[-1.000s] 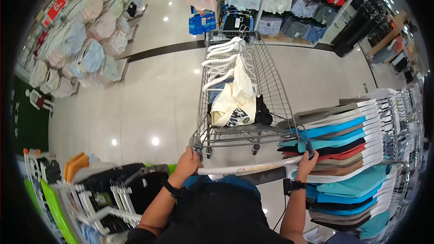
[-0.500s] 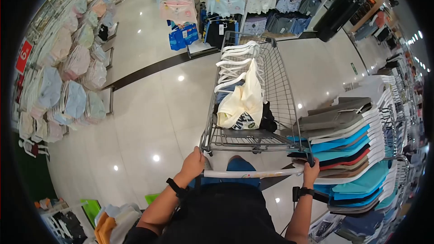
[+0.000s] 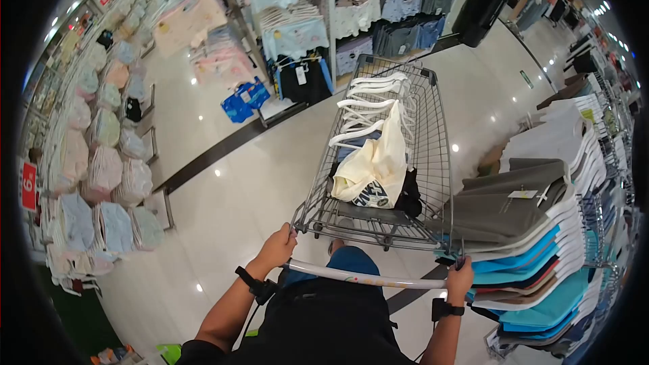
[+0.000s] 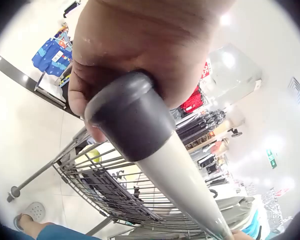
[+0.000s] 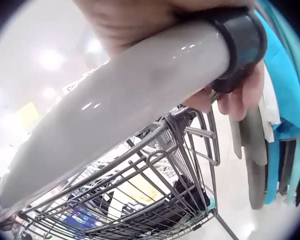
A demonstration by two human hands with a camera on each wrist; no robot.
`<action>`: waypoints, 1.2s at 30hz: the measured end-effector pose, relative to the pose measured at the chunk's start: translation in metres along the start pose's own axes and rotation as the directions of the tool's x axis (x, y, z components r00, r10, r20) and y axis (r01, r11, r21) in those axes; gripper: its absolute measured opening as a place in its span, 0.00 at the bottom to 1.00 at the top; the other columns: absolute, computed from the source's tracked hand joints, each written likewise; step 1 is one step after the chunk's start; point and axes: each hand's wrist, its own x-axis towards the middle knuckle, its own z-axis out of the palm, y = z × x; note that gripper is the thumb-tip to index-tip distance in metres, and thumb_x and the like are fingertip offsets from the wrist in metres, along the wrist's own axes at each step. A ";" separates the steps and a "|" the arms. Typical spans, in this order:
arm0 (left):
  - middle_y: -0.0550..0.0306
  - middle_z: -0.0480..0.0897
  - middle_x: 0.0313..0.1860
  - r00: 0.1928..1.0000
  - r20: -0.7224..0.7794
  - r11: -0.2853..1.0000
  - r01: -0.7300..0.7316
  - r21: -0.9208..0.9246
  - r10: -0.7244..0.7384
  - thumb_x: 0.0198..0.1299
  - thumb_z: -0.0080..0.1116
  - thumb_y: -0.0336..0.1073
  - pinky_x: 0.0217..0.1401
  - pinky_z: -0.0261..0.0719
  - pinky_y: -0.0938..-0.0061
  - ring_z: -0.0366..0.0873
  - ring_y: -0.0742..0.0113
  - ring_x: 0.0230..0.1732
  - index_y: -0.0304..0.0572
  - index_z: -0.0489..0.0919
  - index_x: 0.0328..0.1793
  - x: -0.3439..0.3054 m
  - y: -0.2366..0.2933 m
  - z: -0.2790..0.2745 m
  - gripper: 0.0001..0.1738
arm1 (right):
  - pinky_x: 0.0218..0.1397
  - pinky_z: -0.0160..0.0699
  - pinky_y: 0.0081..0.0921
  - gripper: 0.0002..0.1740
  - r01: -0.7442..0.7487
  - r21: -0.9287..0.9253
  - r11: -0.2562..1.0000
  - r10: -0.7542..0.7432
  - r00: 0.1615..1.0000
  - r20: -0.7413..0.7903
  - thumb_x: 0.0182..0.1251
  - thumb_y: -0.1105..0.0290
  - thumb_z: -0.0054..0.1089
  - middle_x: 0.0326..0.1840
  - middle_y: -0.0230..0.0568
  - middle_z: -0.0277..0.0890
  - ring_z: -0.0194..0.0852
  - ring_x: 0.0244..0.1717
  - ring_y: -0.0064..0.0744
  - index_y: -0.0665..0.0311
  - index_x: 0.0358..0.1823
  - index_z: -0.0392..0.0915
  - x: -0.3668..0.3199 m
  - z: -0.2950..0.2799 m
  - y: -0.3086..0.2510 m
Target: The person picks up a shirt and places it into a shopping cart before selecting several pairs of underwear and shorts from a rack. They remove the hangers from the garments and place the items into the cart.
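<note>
A metal shopping cart (image 3: 433, 155) stands in front of me with a pale handle (image 3: 365, 278) across its near end. My left hand (image 3: 275, 247) grips the handle's left end, around the dark end cap (image 4: 132, 117) in the left wrist view. At the other end my right hand (image 3: 460, 281) holds on, its fingers (image 5: 250, 92) curled under the dark corner piece in the right wrist view. Inside the cart lies a cream garment (image 3: 373, 169) with dark lettering, beside a black garment (image 3: 410, 192). Several white hangers (image 3: 365, 105) lie farther forward in it.
Close on the right, a rack of hanging shirts (image 3: 517, 206) stands right beside the cart. Light-coloured clothes (image 3: 105, 169) line the left side. Ahead is a display of children's clothes (image 3: 291, 27). Glossy tiled floor (image 3: 203, 223) lies to the cart's left.
The cart has turned rightward in the head view, and the front display looks nearer. The shirt rack has shifted alongside the cart. Both hands keep their hold on the handle.
</note>
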 end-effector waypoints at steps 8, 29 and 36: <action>0.50 0.81 0.36 0.998 -0.046 0.989 -0.047 -0.138 0.041 0.64 0.48 0.27 0.38 0.76 0.69 0.78 0.63 0.31 0.41 0.66 0.63 0.119 0.075 -0.041 0.20 | 0.41 0.75 0.41 0.11 -0.144 0.193 0.971 0.151 0.988 -0.022 0.56 0.77 0.63 0.33 0.49 0.80 0.80 0.38 0.54 0.66 0.40 0.72 0.064 0.006 -0.051; 0.57 0.78 0.41 0.927 0.197 0.943 -0.287 -0.171 0.318 0.68 0.46 0.35 0.32 0.75 0.73 0.75 0.70 0.33 0.39 0.67 0.59 0.483 0.210 -0.078 0.16 | 0.43 0.74 0.47 0.11 -0.404 0.161 0.901 0.428 0.887 -0.171 0.60 0.66 0.60 0.34 0.54 0.80 0.79 0.39 0.60 0.67 0.35 0.74 0.250 0.033 -0.172; 0.56 0.80 0.41 0.929 0.232 0.952 -0.251 -0.173 0.287 0.68 0.46 0.36 0.34 0.75 0.74 0.75 0.71 0.35 0.40 0.68 0.59 0.558 0.284 -0.076 0.16 | 0.41 0.73 0.48 0.13 -0.450 0.115 0.885 0.462 0.878 -0.123 0.61 0.65 0.61 0.32 0.55 0.79 0.78 0.38 0.60 0.67 0.35 0.71 0.323 0.031 -0.194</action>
